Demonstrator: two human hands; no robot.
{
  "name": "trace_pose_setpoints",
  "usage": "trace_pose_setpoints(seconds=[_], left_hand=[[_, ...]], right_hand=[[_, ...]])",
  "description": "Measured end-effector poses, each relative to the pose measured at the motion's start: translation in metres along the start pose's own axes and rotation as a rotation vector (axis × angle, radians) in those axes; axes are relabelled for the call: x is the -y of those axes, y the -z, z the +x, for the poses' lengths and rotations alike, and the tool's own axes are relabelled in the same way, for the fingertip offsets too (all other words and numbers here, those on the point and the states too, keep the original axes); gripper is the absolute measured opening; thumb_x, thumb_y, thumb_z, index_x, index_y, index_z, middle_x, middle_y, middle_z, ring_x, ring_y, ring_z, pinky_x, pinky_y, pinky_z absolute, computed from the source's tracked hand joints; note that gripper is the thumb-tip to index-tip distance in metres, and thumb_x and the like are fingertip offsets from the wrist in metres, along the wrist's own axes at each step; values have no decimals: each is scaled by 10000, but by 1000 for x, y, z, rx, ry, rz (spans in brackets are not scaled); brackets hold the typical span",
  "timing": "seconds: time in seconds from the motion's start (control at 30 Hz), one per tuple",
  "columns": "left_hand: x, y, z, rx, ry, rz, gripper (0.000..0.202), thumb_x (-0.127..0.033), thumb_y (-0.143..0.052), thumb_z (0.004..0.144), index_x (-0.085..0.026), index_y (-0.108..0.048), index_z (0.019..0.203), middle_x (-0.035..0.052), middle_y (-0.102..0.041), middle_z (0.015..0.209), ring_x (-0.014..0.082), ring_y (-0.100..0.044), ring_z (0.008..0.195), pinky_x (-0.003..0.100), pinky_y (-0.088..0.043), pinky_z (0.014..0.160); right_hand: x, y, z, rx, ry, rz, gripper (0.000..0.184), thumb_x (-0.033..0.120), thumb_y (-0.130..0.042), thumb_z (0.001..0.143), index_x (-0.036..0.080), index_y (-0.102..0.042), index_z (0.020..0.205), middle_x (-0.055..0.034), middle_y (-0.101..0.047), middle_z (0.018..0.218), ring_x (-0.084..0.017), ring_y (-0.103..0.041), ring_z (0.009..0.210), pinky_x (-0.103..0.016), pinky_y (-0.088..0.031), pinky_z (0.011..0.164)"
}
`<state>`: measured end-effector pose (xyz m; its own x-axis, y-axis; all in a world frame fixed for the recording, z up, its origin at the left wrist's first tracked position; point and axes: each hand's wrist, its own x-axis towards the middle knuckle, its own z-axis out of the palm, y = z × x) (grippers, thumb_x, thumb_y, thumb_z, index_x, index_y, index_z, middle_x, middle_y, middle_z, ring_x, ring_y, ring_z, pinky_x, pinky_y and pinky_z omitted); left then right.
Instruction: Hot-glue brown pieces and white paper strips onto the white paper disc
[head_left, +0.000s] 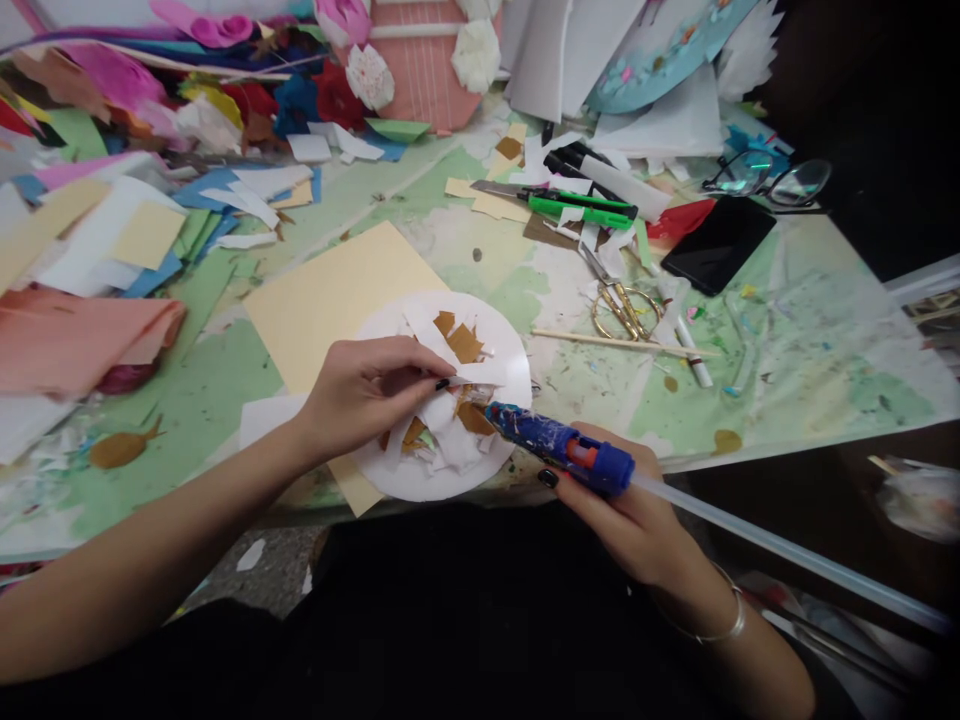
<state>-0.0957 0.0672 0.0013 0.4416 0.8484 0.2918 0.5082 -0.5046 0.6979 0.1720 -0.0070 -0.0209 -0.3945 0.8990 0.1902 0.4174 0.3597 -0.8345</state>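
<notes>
In my right hand (622, 510) is a blue hot glue gun (555, 445), its nozzle pointing left at the scraps on a round white plate (514, 345). A long clear glue stick (780, 545) runs out of its back end. My left hand (375, 380) pinches a small strip of white paper (480, 374) above the plate, close to the nozzle. White paper pieces and brown scraps (463, 342) cover the plate's middle. Beneath the plate lies a cream paper sheet (345, 290), sticking out at the upper left.
Right of the plate lie a wooden stick (622, 342), gold-handled scissors (622, 300), a green utility knife (577, 208), a black phone (720, 245) and glasses (772, 180). Coloured paper (82, 330) is heaped at left. A pink paper guitar shape (420, 70) stands behind.
</notes>
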Motion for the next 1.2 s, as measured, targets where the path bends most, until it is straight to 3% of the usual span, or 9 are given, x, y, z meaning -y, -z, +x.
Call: trace_pose_setpoints(seconds=[0.23, 0.37, 0.6, 0.77, 0.9, 1.2], left_hand=[[-2, -2, -1, 42, -115, -17, 125, -182, -628, 859, -242, -733, 890, 22, -750, 821, 152, -683, 785, 295, -562, 754], [0, -4, -2, 55, -156, 6, 136, -186, -623, 863, -251, -741, 884, 28, -745, 791, 169, -688, 814, 294, -565, 720], [2, -4, -5, 65, -366, 107, 264, -101, -631, 814, -227, -698, 1036, 57, -742, 875, 199, -672, 871, 355, -560, 797], [5, -5, -12, 158, -471, 242, 401, -223, -683, 809, -182, -620, 1202, 133, -704, 1070, 256, -654, 996, 441, -523, 906], [7, -7, -14, 182, -489, 295, 401, -275, -668, 831, -200, -597, 1219, 131, -689, 1098, 263, -643, 1016, 446, -523, 904], [5, -6, -16, 243, -577, 366, 584, -362, -633, 849, -125, -455, 1353, 167, -657, 1187, 305, -601, 1072, 459, -495, 896]], right_hand=[[-4, -7, -2, 10, -12, -22, 107, 205, -551, 890, 196, -499, 797, 4, -521, 712, -128, -494, 630, -270, -368, 575], [-2, -6, -3, -3, -25, -55, 134, 221, -553, 881, 200, -472, 776, 10, -507, 695, -124, -477, 612, -266, -352, 558], [-1, -5, -3, -3, -31, -58, 154, 211, -544, 888, 198, -456, 762, 16, -492, 690, -115, -468, 609, -257, -353, 563], [-2, -6, -3, -11, -37, -61, 146, 213, -548, 889, 194, -462, 772, 15, -491, 695, -115, -467, 613, -256, -354, 567], [0, -5, -4, -15, -17, -68, 152, 208, -541, 890, 195, -455, 765, 12, -491, 693, -116, -465, 613, -256, -351, 565], [2, -3, -8, 22, -48, -63, 131, 231, -516, 907, 188, -498, 784, -1, -524, 709, -123, -479, 624, -261, -360, 577]])
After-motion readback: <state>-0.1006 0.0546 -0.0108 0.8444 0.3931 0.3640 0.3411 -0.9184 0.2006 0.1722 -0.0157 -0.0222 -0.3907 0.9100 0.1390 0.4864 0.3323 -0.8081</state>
